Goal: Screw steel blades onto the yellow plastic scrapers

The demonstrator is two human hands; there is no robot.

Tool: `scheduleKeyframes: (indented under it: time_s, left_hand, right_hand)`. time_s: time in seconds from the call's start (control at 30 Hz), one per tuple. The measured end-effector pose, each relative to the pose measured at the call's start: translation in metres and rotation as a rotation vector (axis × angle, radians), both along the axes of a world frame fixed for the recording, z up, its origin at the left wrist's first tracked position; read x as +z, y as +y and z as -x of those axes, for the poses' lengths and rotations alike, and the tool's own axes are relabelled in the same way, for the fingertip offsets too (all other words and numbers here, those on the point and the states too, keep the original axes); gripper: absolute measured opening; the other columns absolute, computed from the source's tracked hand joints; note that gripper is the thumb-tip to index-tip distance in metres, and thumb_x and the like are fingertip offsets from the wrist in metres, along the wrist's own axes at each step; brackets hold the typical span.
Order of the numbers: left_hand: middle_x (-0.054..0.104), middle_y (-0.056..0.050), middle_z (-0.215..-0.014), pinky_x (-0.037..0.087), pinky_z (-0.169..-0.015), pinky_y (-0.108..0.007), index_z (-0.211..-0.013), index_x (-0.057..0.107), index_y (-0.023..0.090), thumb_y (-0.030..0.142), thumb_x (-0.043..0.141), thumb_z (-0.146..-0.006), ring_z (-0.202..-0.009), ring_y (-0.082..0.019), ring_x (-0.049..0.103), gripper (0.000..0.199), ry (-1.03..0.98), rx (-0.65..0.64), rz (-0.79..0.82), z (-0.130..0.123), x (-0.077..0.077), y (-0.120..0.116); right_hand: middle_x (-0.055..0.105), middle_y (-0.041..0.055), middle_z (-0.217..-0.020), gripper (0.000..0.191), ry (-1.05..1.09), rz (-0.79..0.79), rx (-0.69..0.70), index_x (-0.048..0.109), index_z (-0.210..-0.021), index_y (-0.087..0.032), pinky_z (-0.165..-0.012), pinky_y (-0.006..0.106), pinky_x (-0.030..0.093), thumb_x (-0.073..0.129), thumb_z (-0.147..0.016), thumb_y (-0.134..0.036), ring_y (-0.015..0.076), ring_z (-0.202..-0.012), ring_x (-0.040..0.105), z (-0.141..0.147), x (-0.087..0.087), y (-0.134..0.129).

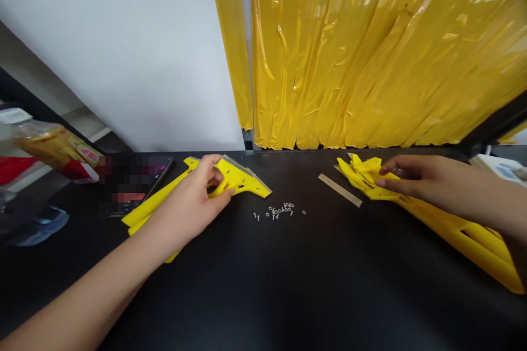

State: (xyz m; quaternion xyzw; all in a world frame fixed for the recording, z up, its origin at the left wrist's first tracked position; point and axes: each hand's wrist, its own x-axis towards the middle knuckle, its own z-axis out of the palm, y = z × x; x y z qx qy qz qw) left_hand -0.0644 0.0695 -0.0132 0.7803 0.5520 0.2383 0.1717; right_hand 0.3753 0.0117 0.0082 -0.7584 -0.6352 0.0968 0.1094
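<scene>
Near the worktop's [288,274] far edge, the left fingers [222,202] grip a flared, flat-faced yellow scraper [241,178], while the right fingers [401,185] curve half-open at smooth yellow scrapers [440,222].

I take the cluster of screws and nuts [281,210], loose on the counter [263,285], as my landmark. Just left of it, I have one group of scrapers [245,180], with handles running nearer and farther left. Beyond those on the left lies a flat device [160,175], and farther left a bottle [57,145]. To the cluster's right, and slightly behind it, I see a thin strip [340,190] lying aslant. Right of that strip is a second scraper pile [436,219], its handles extending nearer and rightward. Behind the cluster, past the counter's far edge, I see hanging sheeting [329,66], with a panel [144,55] behind and left.
</scene>
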Motion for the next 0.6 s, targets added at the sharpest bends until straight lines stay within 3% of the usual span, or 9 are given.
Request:
scheduleKeyframes:
  time_s: [0.1,0.27,0.4,0.6]
  left_hand:
    - [0.069,-0.007,-0.108,0.052,-0.093,-0.044,-0.138,0.044,0.024,0.044,0.066,-0.091,-0.103,-0.028,0.068,0.056,-0.075,0.011,0.041,0.003,-0.004,0.006]
    - [0.067,-0.011,-0.111,0.052,-0.097,-0.049,-0.141,0.049,0.016,0.055,0.069,-0.085,-0.104,-0.031,0.066,0.071,-0.013,0.072,0.040,0.006,-0.006,0.013]
    - [0.068,-0.014,-0.116,0.049,-0.099,-0.052,-0.148,0.049,0.015,0.058,0.064,-0.089,-0.114,-0.037,0.061,0.074,0.102,0.058,0.015,0.007,-0.001,0.013]
    - [0.069,-0.018,-0.122,0.043,-0.106,-0.053,-0.152,0.052,0.012,0.065,0.055,-0.094,-0.127,-0.043,0.052,0.078,0.266,0.005,-0.017,0.010,0.004,0.006]
  right_hand:
    - [0.077,0.0066,-0.091,0.047,-0.047,0.166,0.002,0.074,-0.102,-0.029,-0.077,0.042,0.052,0.059,-0.081,-0.068,0.0303,-0.081,0.072,-0.017,-0.005,0.001]
    - [0.076,0.0116,-0.102,0.054,-0.114,0.128,-0.089,0.072,-0.111,-0.027,-0.078,0.044,0.050,0.063,-0.078,-0.069,0.0349,-0.090,0.071,-0.040,-0.010,0.007]
    - [0.076,0.0193,-0.099,0.050,-0.137,0.143,-0.151,0.076,-0.096,-0.021,-0.074,0.045,0.048,0.069,-0.076,-0.066,0.0381,-0.089,0.070,-0.047,-0.017,0.014]
    - [0.074,0.0153,-0.083,0.028,-0.123,0.101,-0.171,0.077,-0.078,-0.021,-0.070,0.043,0.045,0.076,-0.076,-0.049,0.0317,-0.075,0.065,-0.034,-0.013,0.015]
